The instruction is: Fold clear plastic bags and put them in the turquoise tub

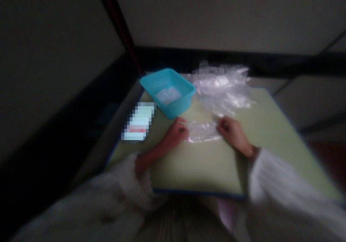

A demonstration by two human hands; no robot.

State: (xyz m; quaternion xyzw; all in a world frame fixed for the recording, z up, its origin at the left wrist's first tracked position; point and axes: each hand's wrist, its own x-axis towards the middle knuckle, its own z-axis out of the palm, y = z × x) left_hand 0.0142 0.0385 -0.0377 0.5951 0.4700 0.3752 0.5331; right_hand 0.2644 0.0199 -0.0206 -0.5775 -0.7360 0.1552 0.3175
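Clear plastic bag between fingers

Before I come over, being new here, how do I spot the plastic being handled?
Find the yellow-green table, then its turquoise basket. Nearer the camera, a clear plastic piece stretches from left hand to right hand. Unlike the plastic heap behind, it lies fairly flat.

Crinkled glossy plastic bag, shiny plastic heap, smooth plastic basket, fuzzy cloth sleeve

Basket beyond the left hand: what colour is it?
The basket is turquoise blue, seen best in the head view.
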